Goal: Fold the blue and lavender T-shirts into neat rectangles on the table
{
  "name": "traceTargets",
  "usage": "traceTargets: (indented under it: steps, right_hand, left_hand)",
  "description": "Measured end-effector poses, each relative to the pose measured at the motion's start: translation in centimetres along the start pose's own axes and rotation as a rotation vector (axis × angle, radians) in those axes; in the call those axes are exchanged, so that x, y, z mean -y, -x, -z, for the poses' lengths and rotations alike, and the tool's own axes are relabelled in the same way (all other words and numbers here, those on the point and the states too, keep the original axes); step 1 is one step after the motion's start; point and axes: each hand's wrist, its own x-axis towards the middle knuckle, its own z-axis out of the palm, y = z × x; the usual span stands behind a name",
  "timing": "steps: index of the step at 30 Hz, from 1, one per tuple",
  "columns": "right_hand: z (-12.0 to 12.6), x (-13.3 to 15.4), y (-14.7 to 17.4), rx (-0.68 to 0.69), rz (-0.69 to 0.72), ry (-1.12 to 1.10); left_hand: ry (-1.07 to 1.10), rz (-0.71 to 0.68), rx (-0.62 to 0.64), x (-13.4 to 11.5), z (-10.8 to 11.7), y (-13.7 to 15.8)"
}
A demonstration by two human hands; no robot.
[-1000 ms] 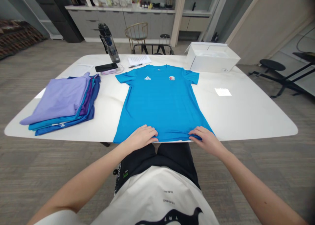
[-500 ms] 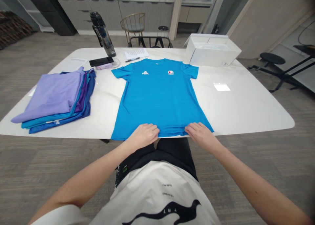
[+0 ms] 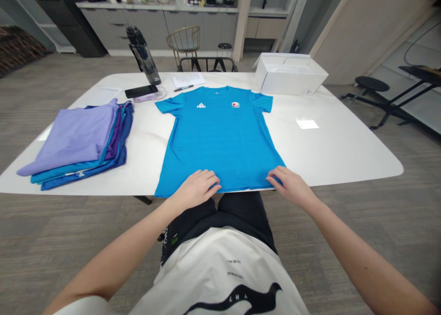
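The single view looks from the person's head, facing forward and down across the desk (image 3: 344,151), with the person's torso (image 3: 220,255) close below and the kitchen cabinets (image 3: 144,34) far beyond.

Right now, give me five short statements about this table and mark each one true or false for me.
1. The blue shirt lies with its collar toward the far side of the table. True.
2. The pile of clothes is to the right of the blue shirt. False: it is to the left.
3. The left hand and right hand are both at the collar. False: they are at the hem, by the table's near edge.
4. The top garment on the pile is light purple. True.
5. The pen lies inside the white box. False: it lies on the table, by the paper.
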Motion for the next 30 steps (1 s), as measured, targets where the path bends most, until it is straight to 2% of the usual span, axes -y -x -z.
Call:
traceTargets:
  steps: [4,7,10,13,16,18,20,24,27,30]
  right_hand:
    - [-0.2,-2.4,0.2,0.098,-0.234,0.123]
    - [-0.1,-3.2,-0.1,0.208,-0.343,0.2]
    - [0.0,-3.1,-2.1,0.214,-0.376,0.238]
    - [-0.4,-2.5,-5.9,0.085,-0.267,0.199]
    - [-1.4,-2.1,-10.9,-0.055,-0.093,0.099]
    - [-2.4,-2.0,-14.3,-0.079,-0.003,0.051]
    - [-3.2,-2.0,-17.5,-0.037,0.035,0.025]
    - [-4.5,-2.9,-22.6,0.072,-0.077,-0.01]
    - [-5.2,-4.6,-25.7,0.059,-0.179,0.003]
    - [-5.7,-6.4,-28.6,0.027,-0.22,0.02]
  left_hand:
    - [-0.087,0.185,-0.11,2.1,-0.8,0.7]
    - [-0.101,0.216,-0.073,2.2,-1.8,1.6]
    - [-0.079,0.206,-0.039,2.0,-2.0,1.3]
    - [-0.078,0.213,-0.065,3.2,-1.4,-0.9]
    - [-0.086,0.253,-0.066,6.5,-1.0,-4.5]
    - [-0.094,0.31,-0.045,9.4,-1.0,-7.0]
    - [-0.105,0.376,-0.033,12.2,-1.2,-9.2]
    - [-0.084,0.49,-0.016,16.4,-1.6,-11.7]
    - [-0.061,0.532,-0.006,18.2,-1.3,-12.6]
    - [-0.076,0.554,-0.031,20.0,-0.6,-13.5]
